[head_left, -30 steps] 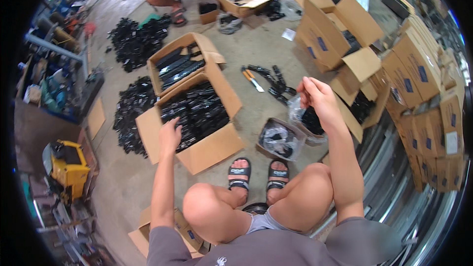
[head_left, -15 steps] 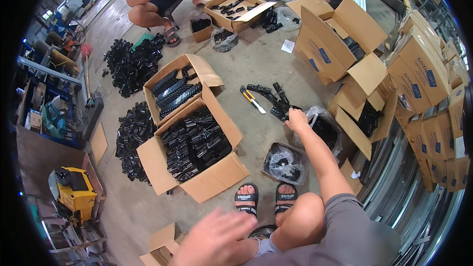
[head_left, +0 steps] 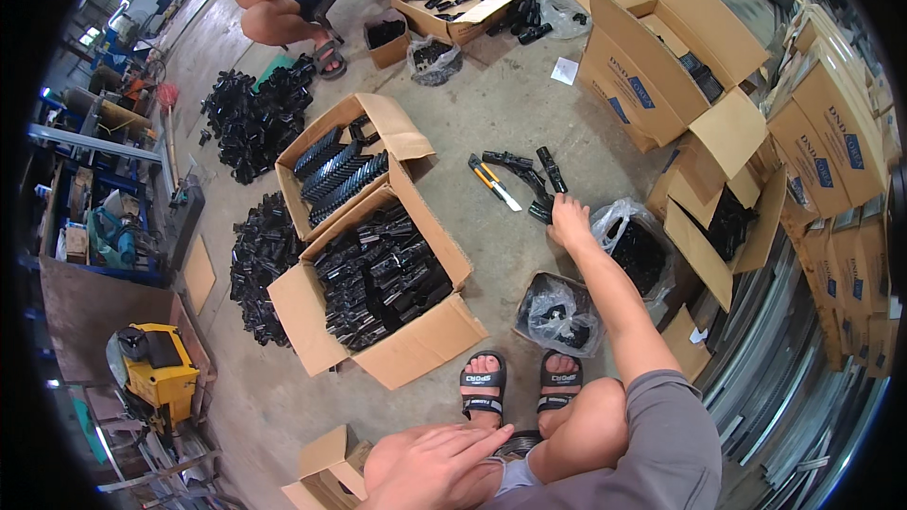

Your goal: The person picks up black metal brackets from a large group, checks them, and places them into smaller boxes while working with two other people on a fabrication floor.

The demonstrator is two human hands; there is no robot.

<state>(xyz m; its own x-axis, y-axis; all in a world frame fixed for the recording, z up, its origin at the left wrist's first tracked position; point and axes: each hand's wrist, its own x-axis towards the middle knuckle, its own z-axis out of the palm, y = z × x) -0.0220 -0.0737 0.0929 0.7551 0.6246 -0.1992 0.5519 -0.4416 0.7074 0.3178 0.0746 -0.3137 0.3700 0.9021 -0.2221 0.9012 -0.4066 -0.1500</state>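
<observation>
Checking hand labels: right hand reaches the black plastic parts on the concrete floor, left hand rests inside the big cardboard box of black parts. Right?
Not quite. In the head view the left hand rests on the person's knee, not in the large open cardboard box of black parts. The right hand does reach the loose black plastic parts on the floor.

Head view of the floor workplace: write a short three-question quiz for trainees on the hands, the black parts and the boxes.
1. True or false: the right hand reaches the loose black parts on the floor beside the yellow-handled cutter.
2. Where does the left hand rest? A) in the large open carton B) on the person's own knee C) on the clear bag of parts
3. Fill in: the carton nearest the sandalled feet holds ____ coloured parts.

Key: 1 true; 2 B; 3 black.
</observation>
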